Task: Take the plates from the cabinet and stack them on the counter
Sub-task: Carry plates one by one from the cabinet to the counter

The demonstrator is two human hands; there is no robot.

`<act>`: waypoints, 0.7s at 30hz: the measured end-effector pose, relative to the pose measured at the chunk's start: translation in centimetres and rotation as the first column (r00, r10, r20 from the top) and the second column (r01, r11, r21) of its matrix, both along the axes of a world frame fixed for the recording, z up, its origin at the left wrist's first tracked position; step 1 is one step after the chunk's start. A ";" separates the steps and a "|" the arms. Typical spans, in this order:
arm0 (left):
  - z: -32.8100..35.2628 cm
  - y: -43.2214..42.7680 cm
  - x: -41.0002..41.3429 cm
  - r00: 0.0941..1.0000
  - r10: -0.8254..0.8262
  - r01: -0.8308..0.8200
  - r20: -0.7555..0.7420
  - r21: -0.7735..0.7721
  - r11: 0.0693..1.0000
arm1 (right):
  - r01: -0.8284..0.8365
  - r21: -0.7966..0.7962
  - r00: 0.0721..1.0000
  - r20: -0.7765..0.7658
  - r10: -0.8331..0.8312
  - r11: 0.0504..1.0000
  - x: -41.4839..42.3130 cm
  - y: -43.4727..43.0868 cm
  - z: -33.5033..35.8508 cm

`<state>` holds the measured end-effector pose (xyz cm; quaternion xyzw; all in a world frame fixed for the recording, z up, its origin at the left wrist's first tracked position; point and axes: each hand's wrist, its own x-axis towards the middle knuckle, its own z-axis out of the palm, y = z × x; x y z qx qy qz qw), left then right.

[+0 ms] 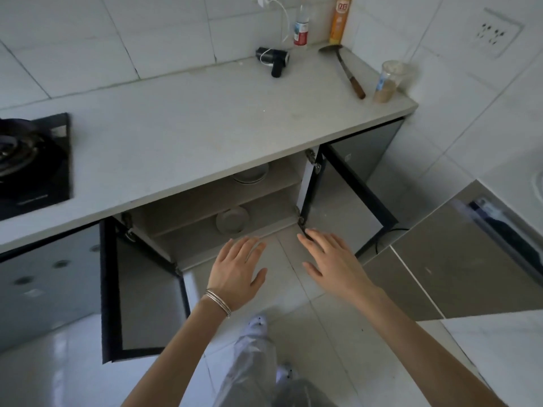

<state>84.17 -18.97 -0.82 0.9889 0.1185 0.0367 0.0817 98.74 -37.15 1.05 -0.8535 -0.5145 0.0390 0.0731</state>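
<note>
The cabinet under the pale counter stands with both doors swung open. A pale plate lies on its bottom shelf. On the upper shelf sits a stack of dishes, partly hidden by the counter's front edge. My left hand, with thin bracelets on the wrist, hovers open just in front of the cabinet floor. My right hand is also open, fingers spread, near the lower hinge of the right door. Neither hand touches a plate.
The left door and right door jut out to either side of my hands. A black gas stove sits at the counter's left. At the back right stand two bottles, a ladle, a plastic cup and a black device.
</note>
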 end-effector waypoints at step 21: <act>-3.7 10.7 14.6 0.999 0.045 -0.045 0.013 -0.041 0.998 | -0.151 -0.039 0.989 -0.006 0.151 0.988 16.4 13.1 -4.4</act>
